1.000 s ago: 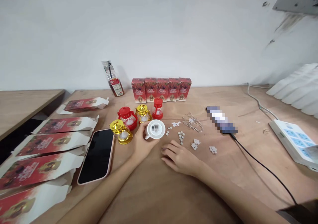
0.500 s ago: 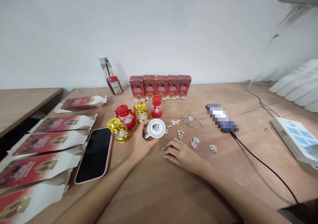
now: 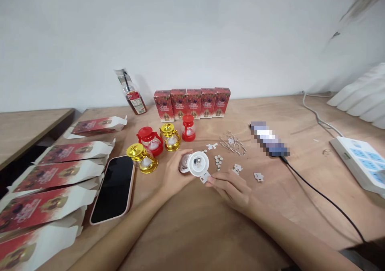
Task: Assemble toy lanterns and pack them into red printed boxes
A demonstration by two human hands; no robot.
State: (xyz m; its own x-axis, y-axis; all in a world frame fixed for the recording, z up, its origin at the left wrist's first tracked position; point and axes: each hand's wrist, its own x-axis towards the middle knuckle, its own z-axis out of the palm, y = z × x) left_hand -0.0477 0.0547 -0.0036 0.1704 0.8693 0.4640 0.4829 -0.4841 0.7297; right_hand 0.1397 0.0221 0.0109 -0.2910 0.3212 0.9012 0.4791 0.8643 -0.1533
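Note:
My left hand [image 3: 174, 174] grips a small white lantern [image 3: 197, 164], turned so its round underside with an open battery slot faces me. My right hand [image 3: 233, 187] pinches a small white plastic piece [image 3: 205, 177] and holds it against the lantern's lower rim. Just right of the lantern lie several small button cells [image 3: 218, 161] and white plastic tabs [image 3: 237, 168]. Two gold lanterns [image 3: 141, 157] and two red lanterns [image 3: 149, 139] stand left of and behind my left hand.
A phone [image 3: 113, 188] lies screen-up beside flattened red cartons [image 3: 57, 174] at the left. Several red boxes [image 3: 192, 102] line the wall next to a leaning bottle [image 3: 130, 92]. Wire handles [image 3: 233, 143], a blurred device with a black cable [image 3: 319, 197] and a white power strip [image 3: 359, 162] lie right.
My right hand picked a white piece off the table and brought it up to the lantern. My left hand moved the lantern right and toward me.

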